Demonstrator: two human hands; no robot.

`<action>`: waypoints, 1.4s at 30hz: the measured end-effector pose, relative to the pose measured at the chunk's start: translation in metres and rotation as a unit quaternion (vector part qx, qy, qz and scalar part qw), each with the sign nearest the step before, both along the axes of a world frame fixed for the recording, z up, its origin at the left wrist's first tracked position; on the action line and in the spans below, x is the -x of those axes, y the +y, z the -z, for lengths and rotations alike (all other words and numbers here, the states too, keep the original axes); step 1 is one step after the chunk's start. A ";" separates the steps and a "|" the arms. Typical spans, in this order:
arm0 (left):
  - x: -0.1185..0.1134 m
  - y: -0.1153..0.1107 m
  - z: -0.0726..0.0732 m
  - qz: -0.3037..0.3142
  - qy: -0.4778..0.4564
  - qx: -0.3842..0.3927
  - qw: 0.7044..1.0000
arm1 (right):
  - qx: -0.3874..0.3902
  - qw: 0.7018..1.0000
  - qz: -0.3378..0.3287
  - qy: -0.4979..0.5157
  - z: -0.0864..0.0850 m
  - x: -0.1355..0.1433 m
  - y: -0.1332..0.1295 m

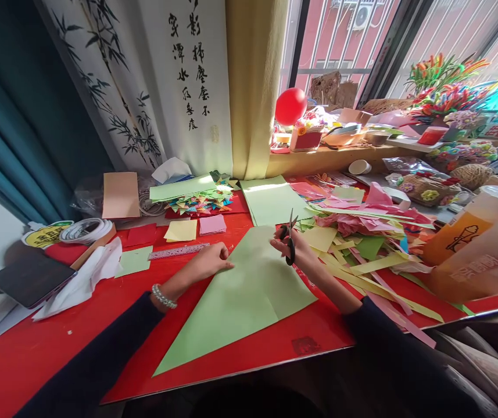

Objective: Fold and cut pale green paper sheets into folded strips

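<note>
In the middle of the frame we have a large sheet of light green paper [244,302], lying on the red table [100,348]. It is narrow at the top, and its long left edge runs down to a sharp corner in the lower left part. A short crease shows near its lower edge.

Our left hand [211,260] is at the left edge of this sheet, with the fingers curled and rather close together. We cannot tell if they pinch the paper or only rest upon it. On this wrist we wear a bead bracelet [164,297]. Our right hand [298,249] holds the black-handled scissors [291,244] above the upper right part of the sheet; the blades point upward and stand a little apart.

Left of the centre there is a pink ruler [179,251], near our left hand. Just above it we see a yellow paper stack [181,230] and, beside this, a pink paper stack [212,224]. Behind the large sheet lie more green sheets [275,200]. At the right of the frame are many paper strips [405,299], and next to them two large cups [484,267].
</note>
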State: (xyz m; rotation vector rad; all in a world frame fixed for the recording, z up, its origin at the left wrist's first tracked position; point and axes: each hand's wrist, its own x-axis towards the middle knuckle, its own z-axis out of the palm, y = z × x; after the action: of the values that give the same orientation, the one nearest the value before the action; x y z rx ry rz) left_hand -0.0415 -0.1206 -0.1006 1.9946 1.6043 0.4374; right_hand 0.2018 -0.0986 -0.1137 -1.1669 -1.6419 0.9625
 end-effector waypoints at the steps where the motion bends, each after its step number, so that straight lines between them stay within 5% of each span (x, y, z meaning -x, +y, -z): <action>1: 0.004 0.000 -0.003 -0.003 -0.036 0.007 0.999 | -0.009 1.000 0.015 0.001 0.002 -0.001 0.002; 4: 0.016 -0.005 -0.015 -0.020 -0.200 0.035 0.979 | 0.005 0.999 0.036 0.038 0.003 -0.005 0.006; 7: 0.025 -0.014 -0.029 -0.054 -0.318 0.059 0.945 | 0.091 0.989 -0.047 0.105 -0.001 -0.005 0.002; 10: 0.029 -0.026 -0.035 -0.091 -0.359 0.092 0.924 | 0.127 0.976 -0.089 0.153 -0.004 -0.001 -0.005; 17: 0.035 -0.042 -0.023 -0.148 -0.401 0.293 0.855 | 0.095 0.978 -0.021 0.184 -0.003 0.004 -0.007; 24: 0.060 -0.036 -0.029 -0.202 -0.404 0.241 0.859 | 0.052 0.998 0.021 0.000 -0.032 -0.007 -0.018; 32: 0.078 -0.042 -0.050 -0.219 -0.451 0.142 0.853 | 0.188 0.943 -0.236 -0.142 -0.027 0.008 -0.053; 42: 0.075 -0.049 -0.056 -0.235 -0.469 0.120 0.842 | 0.209 0.928 -0.270 -0.152 -0.025 0.037 -0.061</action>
State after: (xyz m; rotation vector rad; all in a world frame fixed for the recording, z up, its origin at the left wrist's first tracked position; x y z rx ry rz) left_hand -0.1166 -0.1693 -0.0448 0.8843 1.3425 1.1228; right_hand 0.1647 -0.1598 -0.0882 -1.2019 -2.1403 1.6056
